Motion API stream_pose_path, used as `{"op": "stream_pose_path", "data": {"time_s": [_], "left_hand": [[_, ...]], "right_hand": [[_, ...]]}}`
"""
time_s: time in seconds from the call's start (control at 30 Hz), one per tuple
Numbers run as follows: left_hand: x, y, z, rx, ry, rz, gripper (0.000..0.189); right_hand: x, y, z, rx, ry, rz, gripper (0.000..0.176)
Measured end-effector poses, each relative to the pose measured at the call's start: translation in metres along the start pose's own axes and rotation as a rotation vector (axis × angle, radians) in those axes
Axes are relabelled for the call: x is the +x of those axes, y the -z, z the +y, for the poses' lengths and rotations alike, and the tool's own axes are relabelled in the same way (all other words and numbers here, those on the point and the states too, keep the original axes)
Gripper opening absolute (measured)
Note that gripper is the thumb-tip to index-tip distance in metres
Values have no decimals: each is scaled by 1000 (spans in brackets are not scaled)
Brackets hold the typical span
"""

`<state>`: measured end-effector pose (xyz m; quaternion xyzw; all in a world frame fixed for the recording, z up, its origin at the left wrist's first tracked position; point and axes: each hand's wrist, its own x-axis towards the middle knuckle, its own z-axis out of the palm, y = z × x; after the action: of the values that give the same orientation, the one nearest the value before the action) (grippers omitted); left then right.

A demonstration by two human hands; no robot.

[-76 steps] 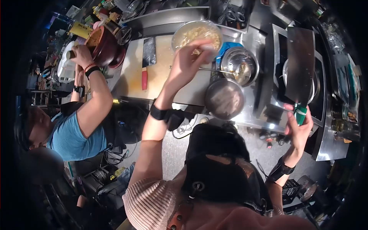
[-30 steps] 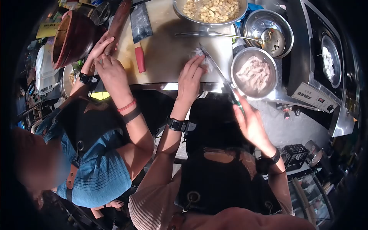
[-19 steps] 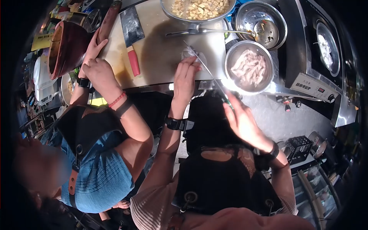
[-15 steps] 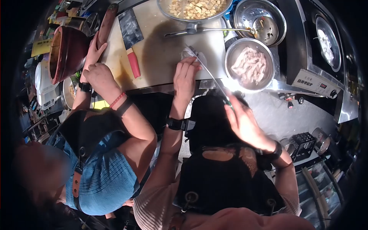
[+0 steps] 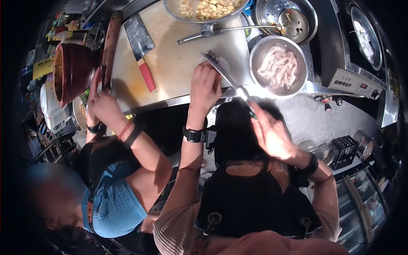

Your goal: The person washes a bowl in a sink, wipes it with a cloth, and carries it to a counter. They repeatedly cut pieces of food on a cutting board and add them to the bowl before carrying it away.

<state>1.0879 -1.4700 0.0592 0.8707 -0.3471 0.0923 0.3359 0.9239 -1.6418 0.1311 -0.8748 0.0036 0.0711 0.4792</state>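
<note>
My right hand (image 5: 274,138) is wrapped round the handle of a long knife (image 5: 225,74), whose blade slants up and left over the cutting board (image 5: 174,63). Beside the blade, my left hand (image 5: 205,89) has its fingers curled down at the board's front right. A small pale piece (image 5: 222,63) lies by the blade and is partly hidden by it; whether my left fingertips grip anything is hidden. Just right of the board stands a metal bowl (image 5: 303,70) with pale strips (image 5: 278,68) in it.
A cleaver (image 5: 140,38) with a red handle, a ladle (image 5: 221,30) and a pan of yellowish cubes (image 5: 210,9) are on the board. A co-worker's hands (image 5: 106,106) are near a dark red mortar (image 5: 76,70) and thick pestle (image 5: 112,46). Another metal bowl (image 5: 312,25) stands behind.
The knife blade sits flatter and slightly left. The co-worker's hand has let go of the pestle, and the mortar appears lower in view. My left hand stays beside the blade.
</note>
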Motion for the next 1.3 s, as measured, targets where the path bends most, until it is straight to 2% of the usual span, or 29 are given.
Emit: {"op": "stream_pose_path", "data": {"time_s": [0.2,0.27,0.37,0.4,0.53,0.6,0.63,0.7,0.8,0.87,1.0,1.03,1.13,1.27,1.3], "left_hand": [[7,4,-10,-99,-13,-69,21],[9,3,-10,-111,-27,-16,22],[8,0,-12,-103,-41,8,22],[8,-1,-12,-94,-43,10,22],[9,-2,-11,-105,-59,29,22],[9,-2,-12,-95,-79,35,22],[9,-2,-13,-94,-79,39,22],[9,-3,-15,-101,-81,50,20],[9,-2,-13,-82,-59,50,18],[6,-3,-15,-106,-53,45,17],[8,-4,-15,-122,-81,69,14],[8,-5,-15,-120,-75,71,13],[7,-3,-13,-127,-61,85,11],[10,-3,-11,-135,-79,120,11],[9,-3,-11,-137,-92,113,11]], "right_hand": [[21,-2,-9,-1,-36,7,52],[32,-1,-12,14,-18,27,52],[24,15,-15,-12,-149,-112,52],[14,12,-3,4,-56,-43,52],[19,14,-7,-91,-59,-92,52],[47,8,-17,-66,-59,-88,51],[60,-4,-12,60,23,-8,51],[61,4,-17,8,-57,-94,51],[33,10,-2,-90,33,-48,49],[19,17,3,-45,42,-28,48],[53,13,-3,-25,48,-92,46],[63,10,-8,62,121,-42,43],[53,17,-5,-1,14,-108,41],[39,13,-1,15,134,46,39],[49,10,-2,17,88,-6,38]]}}
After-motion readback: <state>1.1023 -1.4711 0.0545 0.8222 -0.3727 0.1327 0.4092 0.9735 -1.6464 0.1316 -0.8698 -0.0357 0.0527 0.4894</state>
